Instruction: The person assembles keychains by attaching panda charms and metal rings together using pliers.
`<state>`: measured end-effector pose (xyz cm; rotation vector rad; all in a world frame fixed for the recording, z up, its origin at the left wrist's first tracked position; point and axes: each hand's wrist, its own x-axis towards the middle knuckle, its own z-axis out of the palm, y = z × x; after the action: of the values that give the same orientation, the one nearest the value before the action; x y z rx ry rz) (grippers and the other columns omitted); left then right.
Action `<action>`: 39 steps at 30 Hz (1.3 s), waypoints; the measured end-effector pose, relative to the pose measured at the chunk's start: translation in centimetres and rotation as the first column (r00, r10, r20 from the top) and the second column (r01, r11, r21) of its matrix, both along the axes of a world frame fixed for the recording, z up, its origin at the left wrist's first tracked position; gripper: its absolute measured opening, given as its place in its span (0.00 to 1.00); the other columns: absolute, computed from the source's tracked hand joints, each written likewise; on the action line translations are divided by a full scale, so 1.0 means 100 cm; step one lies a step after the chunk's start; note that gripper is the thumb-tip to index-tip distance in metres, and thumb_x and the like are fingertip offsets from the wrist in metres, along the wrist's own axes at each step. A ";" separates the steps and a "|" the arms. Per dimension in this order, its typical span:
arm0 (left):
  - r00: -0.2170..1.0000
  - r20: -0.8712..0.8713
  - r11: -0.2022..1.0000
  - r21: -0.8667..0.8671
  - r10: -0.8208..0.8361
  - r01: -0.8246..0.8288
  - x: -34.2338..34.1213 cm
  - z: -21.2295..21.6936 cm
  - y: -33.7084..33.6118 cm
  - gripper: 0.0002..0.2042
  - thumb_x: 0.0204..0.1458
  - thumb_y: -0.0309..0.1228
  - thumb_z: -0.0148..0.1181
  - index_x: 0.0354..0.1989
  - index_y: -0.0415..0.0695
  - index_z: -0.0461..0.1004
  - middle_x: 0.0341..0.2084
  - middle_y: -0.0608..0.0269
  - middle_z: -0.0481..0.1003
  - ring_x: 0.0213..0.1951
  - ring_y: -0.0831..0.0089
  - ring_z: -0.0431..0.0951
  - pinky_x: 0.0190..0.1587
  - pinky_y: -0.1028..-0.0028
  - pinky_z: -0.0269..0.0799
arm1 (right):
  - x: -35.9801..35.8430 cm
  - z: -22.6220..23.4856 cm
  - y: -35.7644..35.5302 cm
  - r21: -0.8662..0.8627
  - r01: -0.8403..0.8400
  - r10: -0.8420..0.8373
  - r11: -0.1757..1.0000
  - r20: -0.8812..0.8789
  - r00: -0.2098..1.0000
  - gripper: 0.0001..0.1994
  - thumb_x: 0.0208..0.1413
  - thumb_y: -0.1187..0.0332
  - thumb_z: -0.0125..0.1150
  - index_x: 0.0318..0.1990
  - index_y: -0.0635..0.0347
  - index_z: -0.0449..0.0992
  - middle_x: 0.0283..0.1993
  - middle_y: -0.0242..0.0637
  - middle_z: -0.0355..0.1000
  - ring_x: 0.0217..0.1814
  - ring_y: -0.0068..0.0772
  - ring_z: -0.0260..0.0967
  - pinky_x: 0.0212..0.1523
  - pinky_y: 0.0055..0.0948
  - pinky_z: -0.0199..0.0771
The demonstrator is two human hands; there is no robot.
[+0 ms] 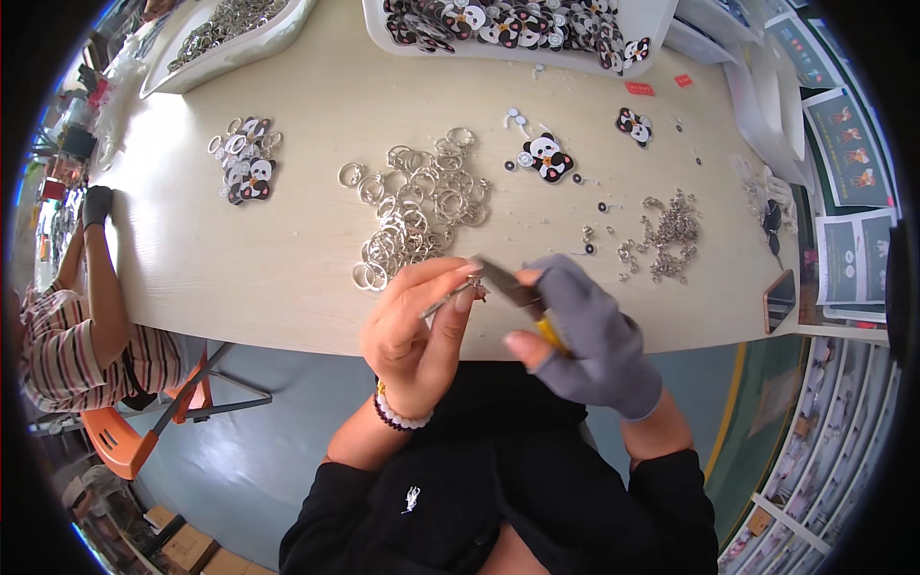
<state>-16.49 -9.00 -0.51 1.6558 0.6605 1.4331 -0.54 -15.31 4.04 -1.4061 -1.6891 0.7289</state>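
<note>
My left hand [412, 331], bare with a beaded bracelet at the wrist, pinches a silver key ring [441, 302] seen nearly edge-on. A small metal fitting [476, 282] shows at its fingertips, too small to make out fully. In my right hand [604, 345], which wears a grey fingerless glove, are pliers [513, 287] with a yellow grip. Their jaws reach the fitting at my left fingertips; whether they grip it cannot be made out. Just beyond my left hand lies a heap of silver key rings [412, 206]. A pile of small metal links [671, 235] lies to the right.
Panda charms [546, 158] lie beyond my hands, with more at the left [249, 163]. White bins of charms [517, 56] and metal parts [163, 81] line the far edge. A phone [779, 300] rests at the right edge. Another person's gloved hand [97, 205] is at the left.
</note>
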 end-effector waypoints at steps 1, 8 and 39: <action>0.997 0.044 0.992 -0.106 -0.059 0.064 0.000 0.003 0.000 0.10 0.48 0.14 0.56 0.39 0.33 0.73 0.36 0.47 0.76 0.34 0.68 0.77 0.34 0.75 0.74 | 0.003 -0.002 -0.004 -0.012 0.090 -0.091 0.996 -0.095 0.991 0.12 0.51 0.73 0.58 0.43 0.66 0.67 0.35 0.39 0.67 0.32 0.30 0.67 0.32 0.27 0.69; 0.827 -0.431 0.932 0.170 0.361 -0.319 -0.053 0.014 0.065 0.14 0.59 0.21 0.47 0.53 0.32 0.68 0.40 0.54 0.76 0.38 0.74 0.75 0.37 0.77 0.71 | 0.068 -0.004 -0.030 -0.042 0.504 -0.493 0.863 0.146 0.857 0.03 0.53 0.77 0.55 0.35 0.64 0.69 0.30 0.38 0.68 0.26 0.30 0.65 0.29 0.26 0.64; 0.193 -0.852 0.754 -0.299 -0.487 0.585 0.123 0.045 0.136 0.13 0.50 0.33 0.62 0.29 0.36 0.65 0.19 0.67 0.63 0.23 0.76 0.61 0.27 0.74 0.60 | 0.117 -0.005 0.020 -0.078 0.083 0.015 0.993 0.816 0.578 0.09 0.45 0.71 0.59 0.36 0.56 0.73 0.31 0.35 0.70 0.36 0.39 0.71 0.36 0.33 0.72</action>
<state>-4.22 4.61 3.96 2.3897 0.4348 -0.1106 11.16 -13.29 3.58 -2.0408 -2.3206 0.0890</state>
